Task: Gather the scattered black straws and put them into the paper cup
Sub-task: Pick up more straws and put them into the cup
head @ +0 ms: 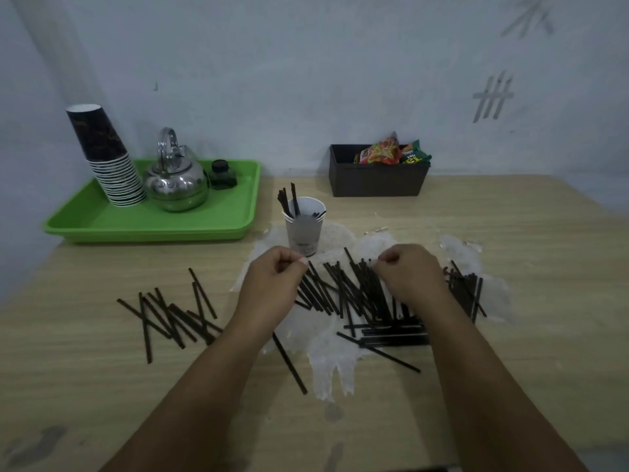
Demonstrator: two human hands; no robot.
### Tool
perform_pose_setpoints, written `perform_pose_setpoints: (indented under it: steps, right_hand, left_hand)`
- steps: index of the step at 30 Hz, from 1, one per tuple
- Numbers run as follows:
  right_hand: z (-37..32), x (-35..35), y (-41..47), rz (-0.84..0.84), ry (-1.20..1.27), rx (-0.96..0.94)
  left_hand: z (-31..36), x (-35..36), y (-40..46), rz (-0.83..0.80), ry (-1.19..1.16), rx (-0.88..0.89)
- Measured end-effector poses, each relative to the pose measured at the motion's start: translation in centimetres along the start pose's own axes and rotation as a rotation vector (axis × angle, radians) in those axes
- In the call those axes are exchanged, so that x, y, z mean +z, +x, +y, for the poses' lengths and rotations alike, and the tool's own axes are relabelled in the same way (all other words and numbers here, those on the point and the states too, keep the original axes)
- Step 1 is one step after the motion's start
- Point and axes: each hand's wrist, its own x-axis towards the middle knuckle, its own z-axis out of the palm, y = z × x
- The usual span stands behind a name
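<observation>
Straws lie in two groups on the wooden table (510,233). A small loose group (173,318) is to the left of my left hand (272,284), well apart from it. My left hand is curled, with thumb and fingers pinched together; I cannot tell if it holds something. Just beyond this hand stands the paper cup (304,226), with some straws (289,199) already upright inside. Between my two hands and under my right hand (412,277) lies the big pile of straws (354,294), on torn white paper (326,362). My right hand is also pinched closed above the pile; what it grips is hidden.
</observation>
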Motion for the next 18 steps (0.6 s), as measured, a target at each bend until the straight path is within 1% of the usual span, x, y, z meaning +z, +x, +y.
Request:
perform_pose_setpoints:
  steps: [3, 7, 10, 18]
  right_hand:
    - [0.0, 1.1, -1.0, -0.035, -0.223, 0.014]
    - [-0.5, 2.0, -1.3, -0.019, -0.405, -0.010]
    - [-0.8, 2.3, -1.3, -0.027, -0.412, -0.019]
    - [-0.9, 2.5, -0.8, -0.030, -0.286, -0.012]
  left_hand:
    - [-0.2, 1.2, -0.4, -0.045, 0.023, -0.025]
    - [0.0, 2.3, -0.6, -0.053, 0.059, -0.023]
    - [0.1, 2.7, -0.6, -0.055, 0.056, -0.027]
    - [-0.1, 3.2, -0.2, -0.054, 0.069, -0.012]
